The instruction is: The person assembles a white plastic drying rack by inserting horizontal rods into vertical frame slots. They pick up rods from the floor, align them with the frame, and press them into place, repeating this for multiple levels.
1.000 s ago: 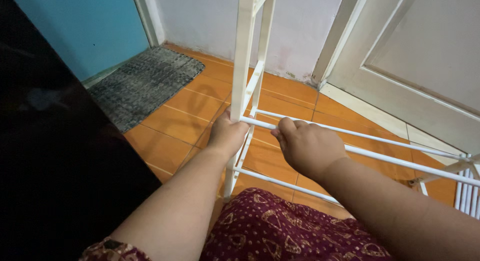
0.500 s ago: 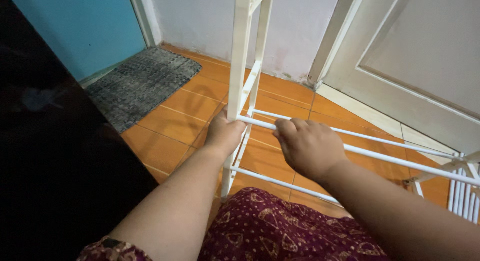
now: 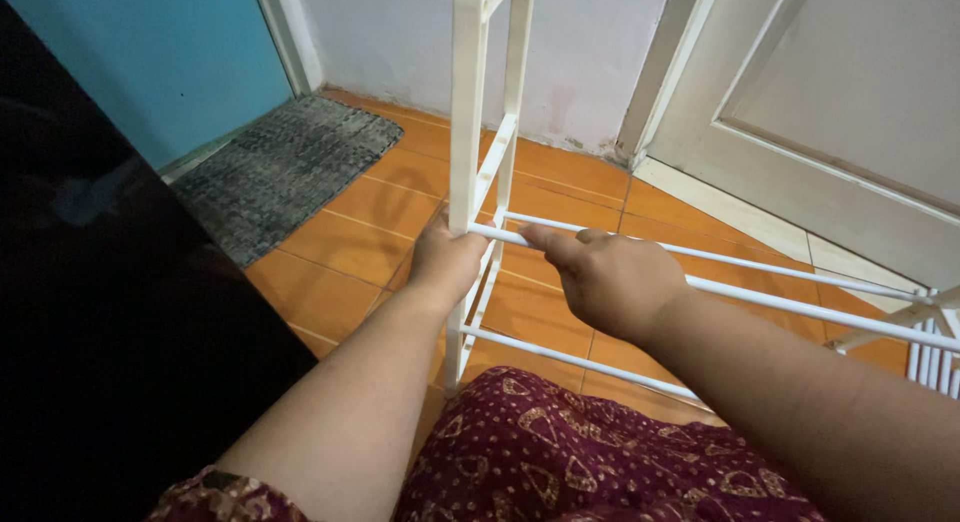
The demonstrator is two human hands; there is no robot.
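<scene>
A white rack frame stands on the orange tile floor, with an upright side post [image 3: 465, 102] and thin white horizontal rods [image 3: 780, 304] running to the right. My left hand [image 3: 445, 262] is wrapped around the upright post where the near rod joins it. My right hand [image 3: 605, 280] is closed over that same near rod a little to the right of the joint, fingers pointing toward the post. A second rod [image 3: 700, 254] runs parallel just behind it, and a lower rod [image 3: 570, 360] crosses near my lap.
A grey doormat [image 3: 285, 167] lies at the back left before a blue wall. A white door [image 3: 850, 112] fills the right. A dark panel [image 3: 90, 312] stands close on the left. My lap in maroon patterned cloth [image 3: 560, 452] is at the bottom. Another white rack piece [image 3: 930, 352] is at the right edge.
My right hand has slid left along the rod toward the post. The left hand keeps its hold on the post; the view has shifted slightly.
</scene>
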